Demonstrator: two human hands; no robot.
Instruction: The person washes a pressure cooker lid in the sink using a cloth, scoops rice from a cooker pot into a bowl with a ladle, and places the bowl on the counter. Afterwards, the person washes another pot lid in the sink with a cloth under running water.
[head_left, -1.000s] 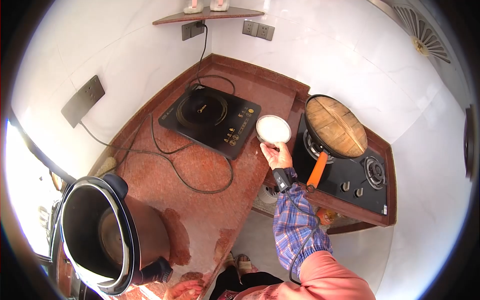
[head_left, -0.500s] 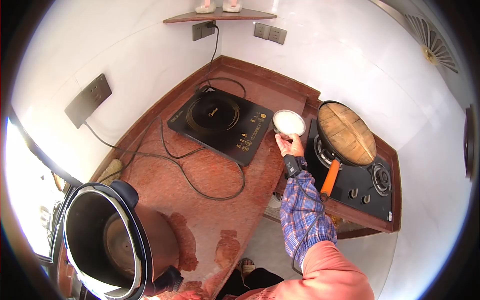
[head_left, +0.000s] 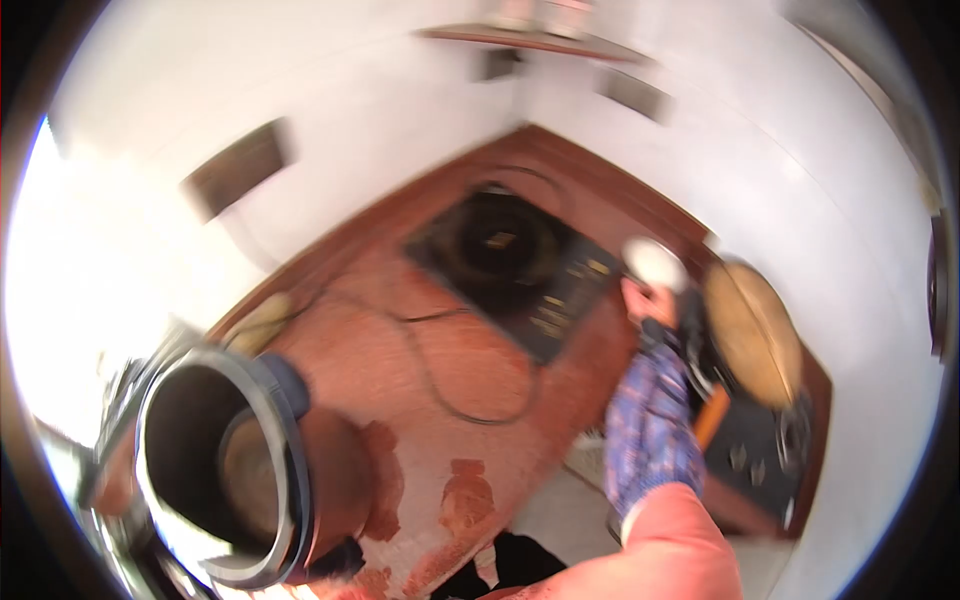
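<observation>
My right hand (head_left: 648,300) is closed on the near rim of a round bowl (head_left: 655,264) with white contents, at the right of the counter. The bowl lies between the black induction cooker (head_left: 510,262) and a pan with a wooden lid (head_left: 752,332). A plaid sleeve covers my right forearm, and a dark device is strapped at the wrist. The view is smeared by motion. At the lower left stands an open cooker pot (head_left: 245,465), which looks empty inside. No part of my left hand shows.
The pan rests on a black gas stove (head_left: 755,460), its orange handle (head_left: 711,418) pointing toward me. A cable (head_left: 430,385) loops over the red counter (head_left: 400,350). Above is a corner shelf (head_left: 540,42) with jars. Wall sockets (head_left: 238,168) are at the left.
The view has turned and blurred, so the cooker, bowl and pan appear farther right and lower. My right hand is still at the bowl's near rim.
</observation>
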